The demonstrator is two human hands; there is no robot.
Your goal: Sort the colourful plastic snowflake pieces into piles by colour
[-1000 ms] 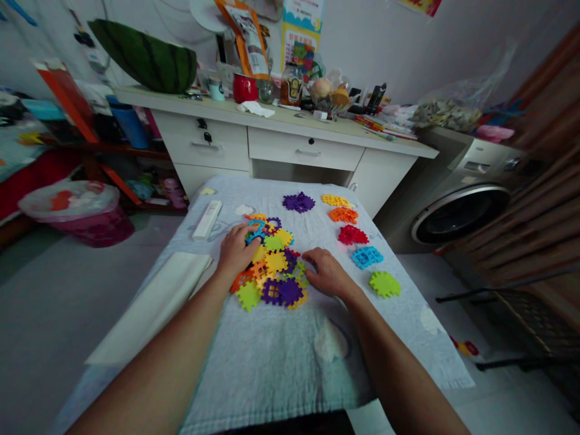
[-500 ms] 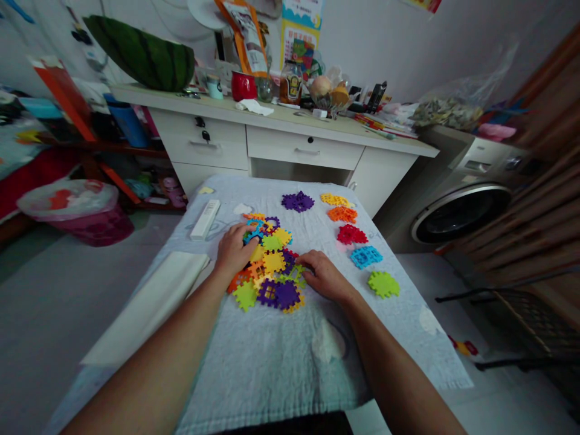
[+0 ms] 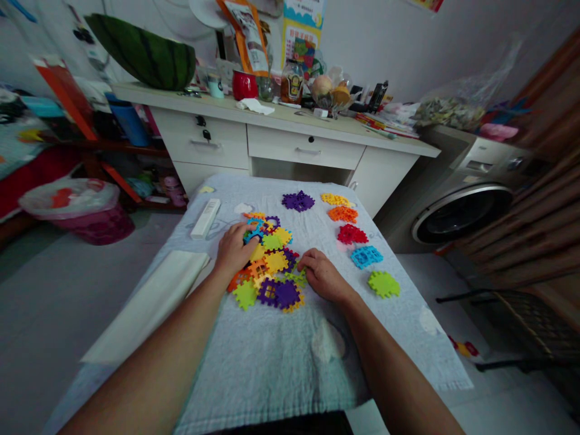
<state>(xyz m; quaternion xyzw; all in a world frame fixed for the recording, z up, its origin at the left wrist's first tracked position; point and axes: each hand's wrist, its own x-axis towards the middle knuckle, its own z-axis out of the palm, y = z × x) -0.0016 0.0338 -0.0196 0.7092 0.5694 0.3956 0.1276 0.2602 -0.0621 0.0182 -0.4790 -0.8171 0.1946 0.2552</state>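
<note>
A mixed pile of toothed plastic building pieces (image 3: 274,262) in yellow, orange, purple, blue and green lies on the cloth-covered table. Along its left side rests my left hand (image 3: 235,248), thumb apart from the fingers, touching blue and yellow pieces; some fingertips are hidden. At the pile's right edge my right hand (image 3: 322,275) has its fingers curled and pinched at a light green piece (image 3: 296,277). Farther right lie single-colour groups: purple pieces (image 3: 298,201), yellow pieces (image 3: 335,199), orange pieces (image 3: 343,214), red pieces (image 3: 352,234), blue pieces (image 3: 367,257) and green pieces (image 3: 383,284).
A white narrow box (image 3: 205,219) and a folded white cloth (image 3: 149,308) lie on the table's left side. Behind stands a white desk (image 3: 290,136) with a watermelon piece (image 3: 145,54). A washing machine (image 3: 457,181) is at right, a lined bin (image 3: 81,211) at left.
My right hand has shifted slightly, its fingers now closer together at the light green piece. The left hand stays where it was.
</note>
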